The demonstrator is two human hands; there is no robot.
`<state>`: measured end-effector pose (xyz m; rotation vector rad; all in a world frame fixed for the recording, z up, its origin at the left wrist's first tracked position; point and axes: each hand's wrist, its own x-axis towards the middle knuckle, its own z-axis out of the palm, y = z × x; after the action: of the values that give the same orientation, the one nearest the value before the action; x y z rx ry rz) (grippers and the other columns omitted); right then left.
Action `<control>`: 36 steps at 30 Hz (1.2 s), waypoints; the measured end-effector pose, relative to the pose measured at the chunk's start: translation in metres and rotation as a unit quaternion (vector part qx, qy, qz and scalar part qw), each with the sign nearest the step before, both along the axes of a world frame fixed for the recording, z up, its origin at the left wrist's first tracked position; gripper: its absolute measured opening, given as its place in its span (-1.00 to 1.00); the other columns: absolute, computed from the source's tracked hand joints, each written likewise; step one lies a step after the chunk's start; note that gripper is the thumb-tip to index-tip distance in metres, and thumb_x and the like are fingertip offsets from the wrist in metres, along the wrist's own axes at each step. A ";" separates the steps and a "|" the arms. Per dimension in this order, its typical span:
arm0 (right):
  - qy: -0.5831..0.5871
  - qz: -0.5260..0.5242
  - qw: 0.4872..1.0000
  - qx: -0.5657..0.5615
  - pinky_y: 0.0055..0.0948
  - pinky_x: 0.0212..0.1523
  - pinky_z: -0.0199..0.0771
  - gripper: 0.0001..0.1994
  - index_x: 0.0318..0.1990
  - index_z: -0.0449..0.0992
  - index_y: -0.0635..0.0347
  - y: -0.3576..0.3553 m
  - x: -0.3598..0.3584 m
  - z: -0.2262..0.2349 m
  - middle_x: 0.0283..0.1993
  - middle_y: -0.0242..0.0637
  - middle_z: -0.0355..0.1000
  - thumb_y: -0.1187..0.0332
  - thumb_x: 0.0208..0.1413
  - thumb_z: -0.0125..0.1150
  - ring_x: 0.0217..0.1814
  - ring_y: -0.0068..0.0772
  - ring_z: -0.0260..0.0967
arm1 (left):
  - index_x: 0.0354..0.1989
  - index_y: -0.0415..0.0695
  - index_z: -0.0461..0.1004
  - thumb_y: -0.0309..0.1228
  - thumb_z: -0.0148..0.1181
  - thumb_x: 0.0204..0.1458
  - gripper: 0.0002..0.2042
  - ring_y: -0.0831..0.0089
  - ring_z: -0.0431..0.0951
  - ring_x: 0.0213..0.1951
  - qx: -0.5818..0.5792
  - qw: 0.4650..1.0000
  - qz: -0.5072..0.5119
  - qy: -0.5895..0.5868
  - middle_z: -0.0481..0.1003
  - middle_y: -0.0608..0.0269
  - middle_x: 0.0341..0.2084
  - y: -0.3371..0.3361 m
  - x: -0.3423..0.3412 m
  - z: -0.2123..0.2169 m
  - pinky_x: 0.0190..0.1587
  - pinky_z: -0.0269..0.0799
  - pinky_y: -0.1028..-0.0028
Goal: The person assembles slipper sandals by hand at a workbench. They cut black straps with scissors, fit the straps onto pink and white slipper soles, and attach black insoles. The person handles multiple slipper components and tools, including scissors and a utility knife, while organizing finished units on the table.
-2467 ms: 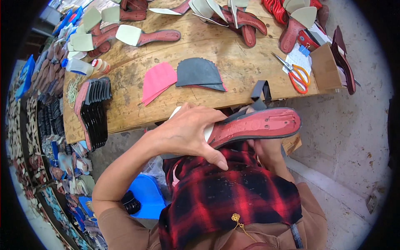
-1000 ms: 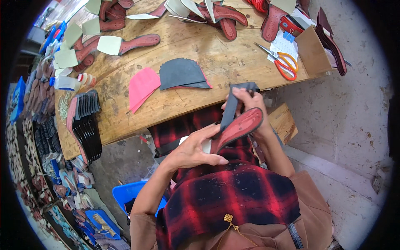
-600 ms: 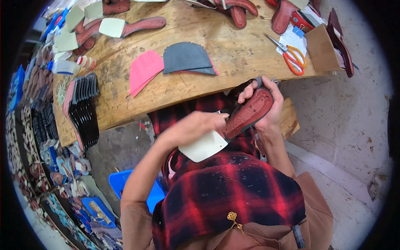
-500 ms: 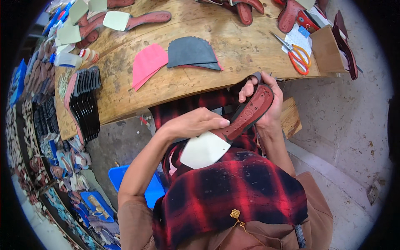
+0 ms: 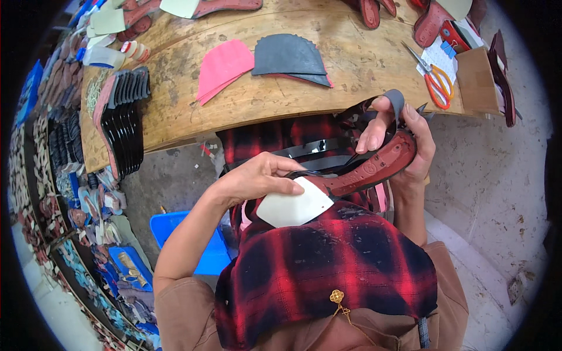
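My left hand (image 5: 257,178) presses on the cream toe piece (image 5: 295,205) at the near end of a red shoe sole (image 5: 374,169), gripping it over my lap. My right hand (image 5: 404,137) cups the far end of the same sole, thumb and fingers pinching a dark grey strap piece (image 5: 395,99) against it. Black straps (image 5: 319,155) lie across my lap under the sole. A red and black checked cloth (image 5: 328,263) covers my lap and chest.
A wooden workbench (image 5: 246,99) stands ahead with a pink cut piece (image 5: 222,67), a dark grey cut piece (image 5: 290,55), orange-handled scissors (image 5: 436,82), a cardboard box (image 5: 477,79), a row of black soles (image 5: 126,120) and more red soles. A blue bin (image 5: 196,243) sits on the floor left.
Both hands have worked along the red sole. It was turned from flat to tilted, and my right hand moved to its far end with the grey strap piece.
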<state>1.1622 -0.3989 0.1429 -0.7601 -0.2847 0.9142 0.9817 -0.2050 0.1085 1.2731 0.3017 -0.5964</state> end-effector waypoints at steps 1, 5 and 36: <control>-0.005 0.002 1.000 0.004 -0.22 -0.28 0.55 -0.54 0.02 0.41 0.47 0.005 0.003 0.002 -0.47 -0.01 0.47 0.17 0.29 -0.17 -0.41 -0.08 0.50 | 0.02 -0.28 0.51 -0.29 0.29 0.05 -0.59 0.41 0.55 -0.18 0.044 0.997 -0.025 -0.062 0.55 0.06 -0.21 0.004 0.008 0.003 -0.05 0.42 0.45; -0.064 -0.093 0.990 -0.082 -0.42 -0.13 0.51 -0.61 0.11 0.38 0.41 0.059 -0.012 0.021 -0.30 -0.15 0.55 0.24 0.30 0.00 -0.25 -0.38 0.50 | 0.25 -0.29 0.21 -0.09 0.52 -0.28 -0.08 0.11 0.45 0.12 0.333 0.901 0.077 -0.266 0.44 -0.10 0.02 -0.014 0.044 0.052 0.17 0.32 0.28; -0.385 -0.276 0.871 -0.132 -0.60 -0.27 0.47 -0.83 -0.17 0.58 0.37 0.054 -0.009 0.024 -0.16 -0.22 0.59 0.48 0.22 0.09 -0.19 -0.52 0.53 | 0.16 -0.21 0.39 -0.46 0.50 -0.34 -0.27 0.23 0.58 -0.27 0.395 0.690 0.386 -0.467 0.55 0.01 -0.28 0.003 0.153 0.034 -0.17 0.50 0.37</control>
<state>1.1531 -0.3444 0.1667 -1.3659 -0.6072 0.0622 1.1347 -0.2024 0.1428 1.9071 0.1887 1.0558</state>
